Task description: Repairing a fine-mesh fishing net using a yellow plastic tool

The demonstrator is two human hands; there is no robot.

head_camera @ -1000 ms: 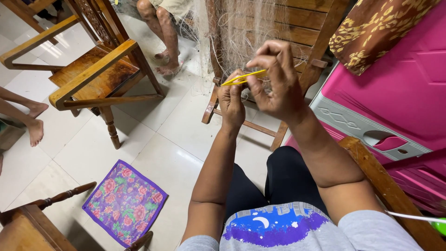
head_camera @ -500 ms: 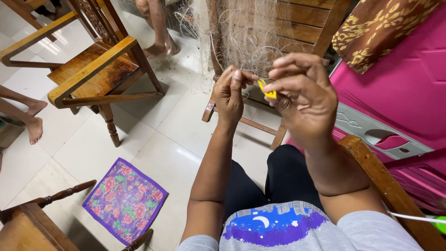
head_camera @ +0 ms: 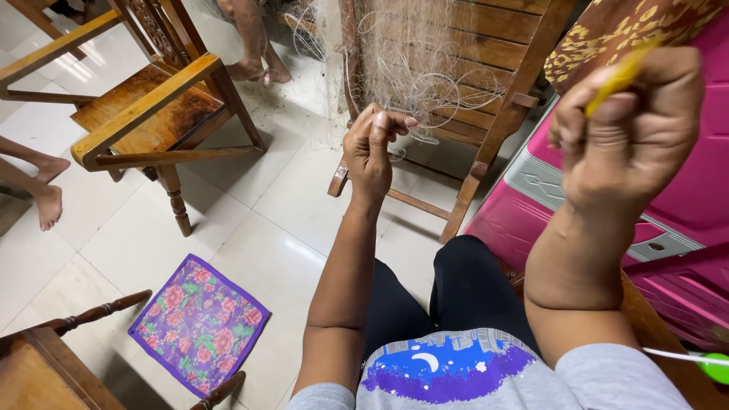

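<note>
Two bare hands work raised: the left hand [head_camera: 372, 148] pinches strands of pale tangled fishing net [head_camera: 414, 64] draped over a slatted wooden chair [head_camera: 493, 45], while the right hand [head_camera: 630, 129], lifted nearer, grips a slim yellow plastic netting needle [head_camera: 621, 76] beside a pink plastic box [head_camera: 683, 205].

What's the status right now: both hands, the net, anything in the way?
Left hand pinching fine net strands at the wooden chair. Right hand raised, grip closed on yellow tool. Nothing between hands and net.
</note>
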